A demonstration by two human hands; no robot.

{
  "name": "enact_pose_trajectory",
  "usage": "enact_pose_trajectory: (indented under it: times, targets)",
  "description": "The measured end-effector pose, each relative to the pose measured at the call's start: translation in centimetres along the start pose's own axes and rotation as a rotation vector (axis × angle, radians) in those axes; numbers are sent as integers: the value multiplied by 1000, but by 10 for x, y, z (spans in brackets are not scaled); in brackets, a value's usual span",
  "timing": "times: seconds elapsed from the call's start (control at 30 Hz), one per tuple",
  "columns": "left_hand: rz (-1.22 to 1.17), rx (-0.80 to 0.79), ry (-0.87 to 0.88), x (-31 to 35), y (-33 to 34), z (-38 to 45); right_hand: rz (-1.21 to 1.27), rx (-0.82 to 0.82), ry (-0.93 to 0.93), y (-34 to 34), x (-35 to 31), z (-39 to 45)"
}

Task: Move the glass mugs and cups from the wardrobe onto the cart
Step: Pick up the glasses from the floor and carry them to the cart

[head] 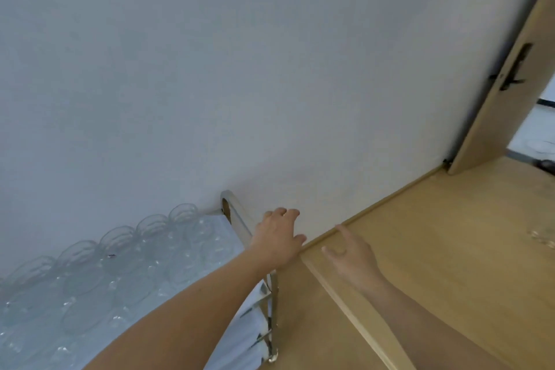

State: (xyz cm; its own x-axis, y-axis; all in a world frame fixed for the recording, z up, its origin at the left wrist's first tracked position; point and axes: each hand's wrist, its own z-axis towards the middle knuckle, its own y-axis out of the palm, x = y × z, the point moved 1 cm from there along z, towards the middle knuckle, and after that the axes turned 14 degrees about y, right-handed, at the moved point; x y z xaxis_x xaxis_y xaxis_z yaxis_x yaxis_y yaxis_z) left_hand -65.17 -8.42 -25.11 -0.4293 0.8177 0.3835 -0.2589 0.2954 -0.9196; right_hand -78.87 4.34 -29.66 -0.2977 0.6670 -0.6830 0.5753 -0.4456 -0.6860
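Note:
Several clear glass cups (120, 252) stand packed together on the white top of the cart (219, 221) at the lower left, against the wall. My left hand (279, 237) hovers just past the cart's chrome handle (237, 213), with relaxed fingers and nothing in it. My right hand (351, 255) is held over a light wooden surface (435, 249) to the right, its fingers loosely spread and empty. A blurred glass item (543, 239) lies on the wood at the right edge of the view.
A plain white wall (240, 69) fills most of the view. A wooden door (510, 69) with a black handle stands ajar at the upper right. A raised wooden strip (354, 306) runs between the cart and the wooden surface.

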Motion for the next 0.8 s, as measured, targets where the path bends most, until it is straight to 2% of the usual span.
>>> enact_pose_trajectory:
  times: [0.33,0.8]
  targets:
    - [43,-59,265,161,33,88,12,205,119,-145,95,9]
    - [15,-154,516,425,150,248,-5,406,338,-383,285,69]
